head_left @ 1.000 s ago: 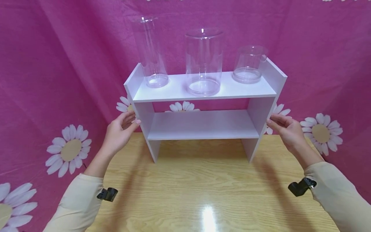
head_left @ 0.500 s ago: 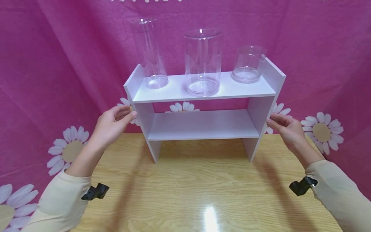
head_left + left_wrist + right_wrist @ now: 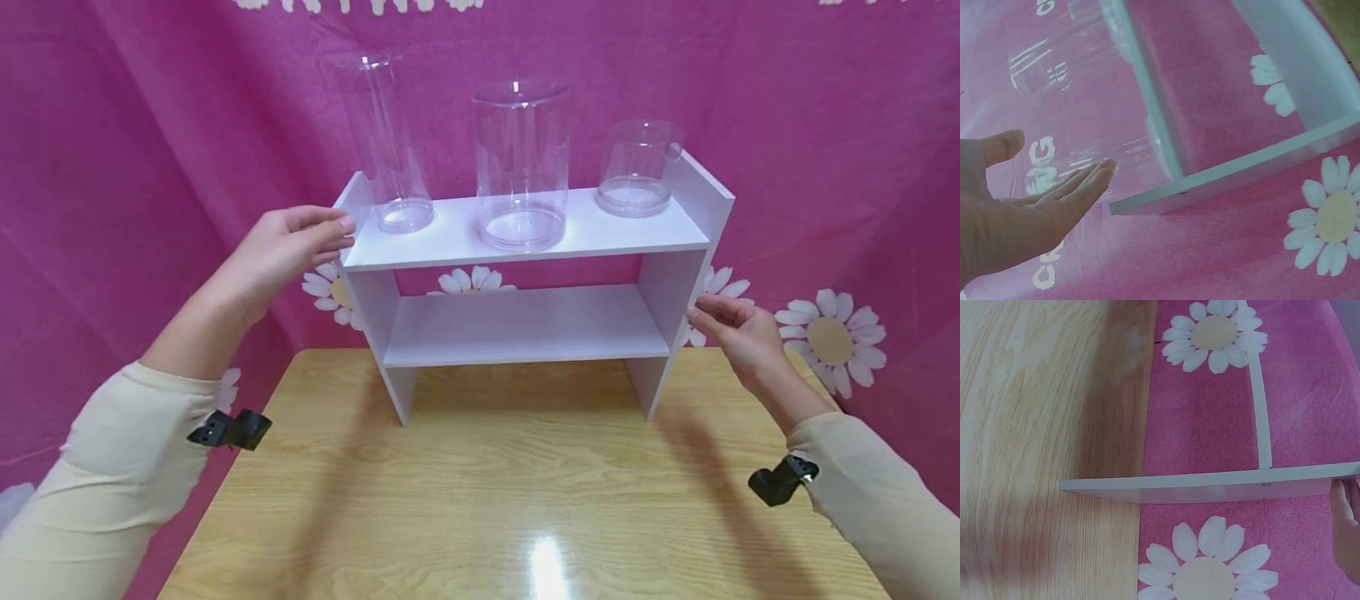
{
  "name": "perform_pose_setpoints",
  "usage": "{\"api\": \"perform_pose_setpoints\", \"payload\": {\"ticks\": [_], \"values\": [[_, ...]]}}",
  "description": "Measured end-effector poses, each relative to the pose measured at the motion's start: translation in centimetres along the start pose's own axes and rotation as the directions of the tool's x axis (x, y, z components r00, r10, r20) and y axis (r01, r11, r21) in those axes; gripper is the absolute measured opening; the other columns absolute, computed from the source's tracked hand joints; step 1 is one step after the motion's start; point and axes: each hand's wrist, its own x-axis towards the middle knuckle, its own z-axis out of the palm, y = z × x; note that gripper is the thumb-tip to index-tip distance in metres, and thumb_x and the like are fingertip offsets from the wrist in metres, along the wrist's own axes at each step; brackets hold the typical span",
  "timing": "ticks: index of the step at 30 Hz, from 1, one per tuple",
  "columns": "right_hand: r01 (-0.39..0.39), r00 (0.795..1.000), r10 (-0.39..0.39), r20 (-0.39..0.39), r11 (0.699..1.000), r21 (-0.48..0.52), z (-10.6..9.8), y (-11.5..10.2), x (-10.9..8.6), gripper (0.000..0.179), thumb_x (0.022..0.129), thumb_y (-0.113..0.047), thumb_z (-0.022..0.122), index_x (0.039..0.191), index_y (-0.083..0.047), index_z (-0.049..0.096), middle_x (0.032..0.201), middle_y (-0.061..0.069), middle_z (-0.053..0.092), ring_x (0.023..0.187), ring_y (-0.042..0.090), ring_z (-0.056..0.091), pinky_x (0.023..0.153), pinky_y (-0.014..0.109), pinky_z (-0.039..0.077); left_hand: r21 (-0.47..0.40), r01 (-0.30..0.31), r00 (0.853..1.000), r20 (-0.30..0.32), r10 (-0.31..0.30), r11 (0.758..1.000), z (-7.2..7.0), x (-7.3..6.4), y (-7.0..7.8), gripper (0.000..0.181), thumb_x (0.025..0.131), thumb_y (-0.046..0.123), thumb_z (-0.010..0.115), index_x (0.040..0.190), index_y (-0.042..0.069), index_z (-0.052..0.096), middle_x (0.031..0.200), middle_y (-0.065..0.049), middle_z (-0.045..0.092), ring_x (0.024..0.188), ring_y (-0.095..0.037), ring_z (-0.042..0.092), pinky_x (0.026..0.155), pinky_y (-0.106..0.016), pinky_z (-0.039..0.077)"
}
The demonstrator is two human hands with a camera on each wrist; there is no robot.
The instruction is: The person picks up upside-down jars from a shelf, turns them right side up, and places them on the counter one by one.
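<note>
A white two-tier shelf (image 3: 525,325) stands on the wooden table. On its top board are three clear cylinders: a tall narrow one (image 3: 390,154) at the left, a wide one (image 3: 522,158) in the middle and a short one (image 3: 637,171) at the right. My left hand (image 3: 288,250) is raised by the top of the left side panel, fingers extended; the left wrist view has its thumb (image 3: 1007,145) spread from the fingers and nothing between them. My right hand (image 3: 738,337) has its fingertips at the outer face of the right side panel (image 3: 1210,490).
The wooden table (image 3: 480,483) extends in front of the shelf. A pink cloth (image 3: 187,125) with white daisies hangs behind and at both sides. Black camera mounts (image 3: 232,429) sit on both sleeves.
My left hand has left the middle of the left side panel and risen to its top, fingers straightening. The right hand stays at the right panel. The shelf and cylinders keep their places.
</note>
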Motion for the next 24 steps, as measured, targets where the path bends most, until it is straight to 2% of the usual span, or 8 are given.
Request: {"api": "perform_pose_setpoints", "payload": {"ticks": [5, 9, 11, 13, 17, 19, 21, 24], "values": [[0.006, 1.000, -0.006, -0.003, 1.000, -0.026, 0.0, 0.1, -0.1, 0.015, 0.089, -0.025, 0.068, 0.096, -0.036, 0.061, 0.082, -0.032, 0.064, 0.078, -0.014, 0.060, 0.072, 0.000, 0.048, -0.095, 0.013, 1.000, 0.000, -0.013, 0.995, -0.7, 1.3, 1.6, 0.071, 0.097, 0.043, 0.050, 0.151, 0.004, 0.025, 0.154, -0.015, 0.037, 0.141, -0.027, 0.040, 0.119, -0.038, 0.032], [0.016, 1.000, -0.016, -0.007, 1.000, -0.026, 0.0, 0.1, -0.1, 0.015, 0.089, -0.024, 0.068, 0.095, -0.036, 0.061, 0.082, -0.031, 0.064, 0.078, -0.014, 0.060, 0.071, 0.001, 0.048, -0.223, 0.027, 1.000, -0.009, -0.029, 0.974, -1.2, 2.5, 2.8, 0.076, 0.095, 0.044, 0.052, 0.152, 0.005, 0.022, 0.158, -0.012, 0.030, 0.145, -0.023, 0.034, 0.120, -0.032, 0.029], [0.013, 1.000, -0.014, -0.010, 0.999, -0.040, 0.0, 0.1, -0.1, 0.013, 0.089, -0.025, 0.068, 0.100, -0.032, 0.063, 0.083, -0.032, 0.064, 0.078, -0.014, 0.060, 0.072, 0.000, 0.048, -0.281, 0.038, 0.999, -0.022, -0.045, 0.959, -1.5, 3.2, 3.3, 0.078, 0.095, 0.044, 0.054, 0.153, 0.006, 0.020, 0.159, -0.011, 0.027, 0.146, -0.023, 0.030, 0.121, -0.030, 0.027], [0.013, 1.000, -0.015, -0.017, 0.997, -0.079, 0.1, 0.1, -0.1, 0.023, 0.090, -0.027, 0.067, 0.112, -0.023, 0.064, 0.083, -0.034, 0.062, 0.079, -0.015, 0.059, 0.072, 0.000, 0.047, -0.346, 0.044, 0.998, -0.034, -0.060, 0.937, -1.7, 3.8, 3.7, 0.078, 0.094, 0.042, 0.055, 0.153, 0.008, 0.018, 0.160, -0.010, 0.025, 0.147, -0.021, 0.028, 0.121, -0.029, 0.025], [0.023, 0.999, -0.029, -0.035, 0.987, -0.156, 0.0, 0.1, -0.1, 0.047, 0.091, -0.031, 0.066, 0.130, -0.007, 0.057, 0.082, -0.039, 0.059, 0.079, -0.018, 0.057, 0.073, -0.001, 0.045, -0.497, 0.037, 0.996, -0.053, -0.073, 0.867, -2.2, 5.2, 4.5, 0.076, 0.094, 0.038, 0.057, 0.154, 0.012, 0.018, 0.162, -0.006, 0.020, 0.149, -0.017, 0.024, 0.123, -0.026, 0.021], [0.032, 0.999, -0.038, -0.036, 0.988, -0.154, 0.0, 0.1, 0.0, 0.042, 0.091, -0.030, 0.065, 0.127, -0.009, 0.058, 0.081, -0.040, 0.059, 0.079, -0.019, 0.057, 0.073, -0.001, 0.045, -0.557, 0.024, 0.995, -0.063, -0.072, 0.830, -2.5, 5.9, 4.9, 0.075, 0.094, 0.036, 0.057, 0.154, 0.013, 0.017, 0.162, -0.005, 0.018, 0.150, -0.016, 0.022, 0.123, -0.024, 0.019], [0.037, 0.999, -0.042, -0.032, 0.988, -0.150, 0.0, 0.1, 0.0, 0.037, 0.091, -0.030, 0.066, 0.123, -0.013, 0.059, 0.081, -0.040, 0.059, 0.079, -0.019, 0.057, 0.073, -0.001, 0.046, -0.580, 0.018, 0.995, -0.073, -0.074, 0.815, -2.8, 6.5, 5.4, 0.075, 0.094, 0.035, 0.057, 0.154, 0.015, 0.016, 0.163, -0.003, 0.015, 0.150, -0.015, 0.019, 0.124, -0.023, 0.016], [0.039, 0.999, -0.044, -0.027, 0.987, -0.158, 0.0, 0.1, -0.1, 0.041, 0.091, -0.030, 0.065, 0.126, -0.009, 0.058, 0.081, -0.040, 0.059, 0.079, -0.019, 0.057, 0.073, -0.001, 0.046, -0.578, 0.021, 0.992, -0.089, -0.089, 0.816, -2.9, 7.3, 6.3, 0.078, 0.094, 0.036, 0.058, 0.154, 0.018, 0.013, 0.164, -0.002, 0.011, 0.151, -0.016, 0.015, 0.124, -0.022, 0.014]]}}
